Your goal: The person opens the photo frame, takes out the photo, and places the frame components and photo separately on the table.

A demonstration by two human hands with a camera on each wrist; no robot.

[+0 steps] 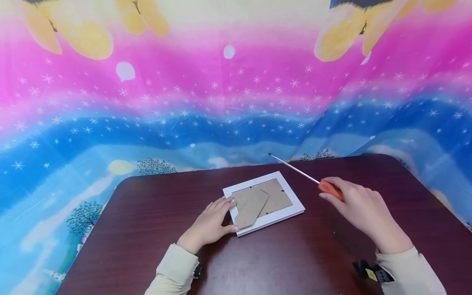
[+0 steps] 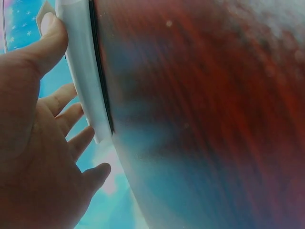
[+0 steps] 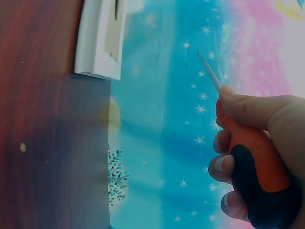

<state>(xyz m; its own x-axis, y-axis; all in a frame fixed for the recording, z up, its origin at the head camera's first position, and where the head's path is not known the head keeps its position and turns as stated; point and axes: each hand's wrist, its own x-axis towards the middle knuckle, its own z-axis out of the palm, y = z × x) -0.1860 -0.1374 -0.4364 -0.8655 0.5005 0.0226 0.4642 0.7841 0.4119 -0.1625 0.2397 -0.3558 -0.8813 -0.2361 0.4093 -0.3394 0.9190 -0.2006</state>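
A white picture frame (image 1: 281, 213) lies back side up on the table, its brown backing board and fold-out stand (image 1: 250, 207) facing up. My left hand (image 1: 208, 223) rests at the frame's left end, thumb near the close corner and fingertips over the edge. In the left wrist view, that hand's fingers (image 2: 76, 114) are spread and fairly straight. My right hand (image 1: 363, 207) grips a screwdriver (image 3: 267, 162) by its orange and black handle, thumb toward the shaft. The screwdriver's metal shaft points up and left, held in the air apart from the frame.
The dark red-brown table (image 1: 166, 213) has rounded far corners. Right behind its far edge hangs a colorful cloth (image 1: 206, 90) with snowflakes and trees. A black strap (image 1: 372, 271) is at the right wrist.
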